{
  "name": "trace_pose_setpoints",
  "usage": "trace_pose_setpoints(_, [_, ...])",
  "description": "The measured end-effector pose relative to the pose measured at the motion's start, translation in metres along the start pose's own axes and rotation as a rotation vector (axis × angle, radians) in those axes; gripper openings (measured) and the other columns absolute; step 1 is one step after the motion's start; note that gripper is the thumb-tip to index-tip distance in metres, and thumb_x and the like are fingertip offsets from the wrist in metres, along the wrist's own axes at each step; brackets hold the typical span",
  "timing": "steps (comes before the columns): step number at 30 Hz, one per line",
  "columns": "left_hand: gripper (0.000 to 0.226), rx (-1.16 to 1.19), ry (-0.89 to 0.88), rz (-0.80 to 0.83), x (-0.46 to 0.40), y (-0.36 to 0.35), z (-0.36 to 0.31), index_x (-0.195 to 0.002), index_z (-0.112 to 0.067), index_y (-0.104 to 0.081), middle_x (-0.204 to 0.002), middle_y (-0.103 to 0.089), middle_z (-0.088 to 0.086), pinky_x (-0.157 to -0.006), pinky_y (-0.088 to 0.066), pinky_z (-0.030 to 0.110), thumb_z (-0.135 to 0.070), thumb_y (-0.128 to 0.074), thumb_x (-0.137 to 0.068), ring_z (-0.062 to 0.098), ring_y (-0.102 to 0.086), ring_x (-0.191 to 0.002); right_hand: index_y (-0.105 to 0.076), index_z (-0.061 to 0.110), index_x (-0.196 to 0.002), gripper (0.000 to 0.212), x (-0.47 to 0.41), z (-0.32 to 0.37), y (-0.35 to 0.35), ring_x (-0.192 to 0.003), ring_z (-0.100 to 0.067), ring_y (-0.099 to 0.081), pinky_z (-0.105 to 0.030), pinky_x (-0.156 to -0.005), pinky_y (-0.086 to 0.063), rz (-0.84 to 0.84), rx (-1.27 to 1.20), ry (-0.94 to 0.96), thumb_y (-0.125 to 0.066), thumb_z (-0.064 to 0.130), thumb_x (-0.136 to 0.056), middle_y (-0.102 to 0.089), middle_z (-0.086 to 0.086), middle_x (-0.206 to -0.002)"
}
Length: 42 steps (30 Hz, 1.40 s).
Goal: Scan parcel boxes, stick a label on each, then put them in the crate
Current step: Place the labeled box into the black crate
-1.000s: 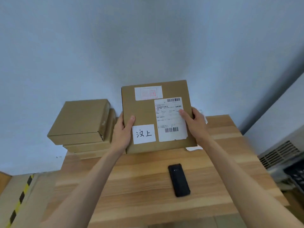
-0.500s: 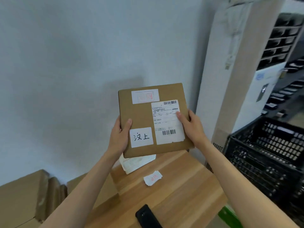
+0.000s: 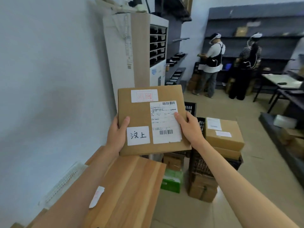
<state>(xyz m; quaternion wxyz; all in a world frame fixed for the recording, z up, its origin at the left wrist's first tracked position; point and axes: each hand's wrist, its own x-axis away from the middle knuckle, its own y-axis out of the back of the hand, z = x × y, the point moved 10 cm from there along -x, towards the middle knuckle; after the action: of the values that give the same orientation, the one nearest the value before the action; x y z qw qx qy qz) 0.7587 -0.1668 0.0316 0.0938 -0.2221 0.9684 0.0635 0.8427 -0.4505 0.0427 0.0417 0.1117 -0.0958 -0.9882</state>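
Parcel box (image 3: 144,119) gripped between both hands (image 3: 116,134) (image 3: 190,127).

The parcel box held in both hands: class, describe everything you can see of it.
The parcel box is flat, square, plain brown cardboard, held up with its broad face toward the camera, above the wooden table's far end. That face carries three white stickers: a red-stamped one on top, a printed shipping label with two barcodes, its lower corner peeling, and a handwritten one. The left hand grips its left edge, the right hand its right edge, thumb on the shipping label.

Pale blue wall (image 3: 49,79), tall air conditioner (image 3: 134,51), dark shelving (image 3: 271,40), beige tiled floor (image 3: 256,183), wooden table (image 3: 128,186)
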Motion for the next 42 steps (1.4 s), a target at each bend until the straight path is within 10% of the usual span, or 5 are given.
trace_pose_setpoints(5, [0.037,0.011,-0.009,0.095,-0.004,-0.063,-0.004,-0.137,-0.027,-0.055,-0.111,-0.071,-0.016,-0.088,-0.055,0.028,-0.041,-0.054,-0.103,0.0,-0.07,-0.096,-0.06,0.021,-0.12,0.029,0.008,-0.011,0.06,-0.091,-0.003,-0.07,-0.018,-0.067,-0.055,-0.117,0.059,-0.028,-0.058,0.042,-0.1,-0.072,0.011,-0.107])
trace_pose_setpoints(19, [0.038,0.023,-0.007,0.215,-0.071,-0.239,0.002,-0.136,-0.025,-0.058,-0.096,-0.072,-0.02,-0.072,-0.052,0.018,-0.039,-0.06,-0.101,-0.005,-0.07,-0.083,-0.06,0.017,-0.116,0.035,-0.061,-0.076,0.193,-0.096,-0.015,-0.07,-0.035,-0.076,-0.059,-0.309,0.078,-0.117,-0.057,0.048,-0.099,-0.073,0.005,-0.106])
trace_pose_setpoints(24, [0.039,0.019,0.046,0.251,-0.11,-0.321,0.016,-0.135,-0.032,-0.057,-0.102,-0.076,-0.011,-0.087,-0.059,0.039,-0.044,-0.062,-0.098,0.01,-0.074,-0.091,-0.049,0.019,-0.129,0.045,-0.117,-0.116,0.256,-0.101,-0.015,-0.067,-0.042,-0.087,-0.058,-0.342,0.055,-0.17,-0.057,0.051,-0.099,-0.067,0.006,-0.112])
trace_pose_setpoints(33, [0.033,0.006,0.165,0.293,-0.165,-0.457,0.061,-0.124,-0.024,-0.065,-0.106,-0.074,-0.007,-0.084,-0.058,0.037,-0.042,-0.066,-0.096,0.015,-0.072,-0.096,-0.064,0.016,-0.107,0.025,-0.192,-0.184,0.351,-0.095,-0.022,-0.072,-0.05,-0.087,-0.058,-0.361,0.098,-0.246,-0.062,0.04,-0.097,-0.074,0.002,-0.104])
trace_pose_setpoints(42, [0.031,-0.005,0.319,0.396,-0.205,-0.545,0.129,-0.122,-0.022,-0.062,-0.111,-0.072,-0.005,-0.075,-0.054,0.03,-0.039,-0.067,-0.096,0.014,-0.07,-0.097,-0.063,0.007,-0.105,0.018,-0.235,-0.268,0.385,-0.082,-0.016,-0.069,-0.015,-0.054,-0.049,-0.405,0.031,-0.399,-0.061,0.025,-0.101,-0.073,-0.005,-0.101])
